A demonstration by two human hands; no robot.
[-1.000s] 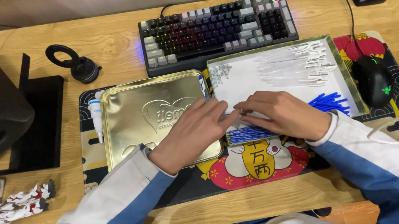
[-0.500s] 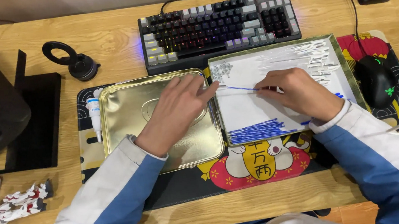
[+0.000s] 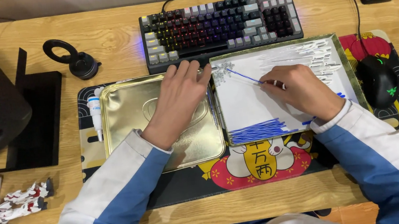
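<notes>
Head view: right hand (image 3: 306, 91) pinches blue stick (image 3: 245, 76), tip up-left.

The right hand (image 3: 303, 91) pinches a thin blue stick (image 3: 245, 76) over the white-lined tray (image 3: 243, 107) — seemingly near its far-left corner; the left hand (image 3: 178, 97) rests flat on the gold tin lid (image 3: 125, 110).

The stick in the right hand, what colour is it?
Blue. The head view shows the stick pinched in the right hand.

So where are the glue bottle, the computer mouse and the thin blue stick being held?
Glue bottle (image 3: 94, 108): head view, on its white body.
Computer mouse (image 3: 378, 81): head view, on its black back.
Thin blue stick (image 3: 244, 75): head view, mid-shaft.
</notes>
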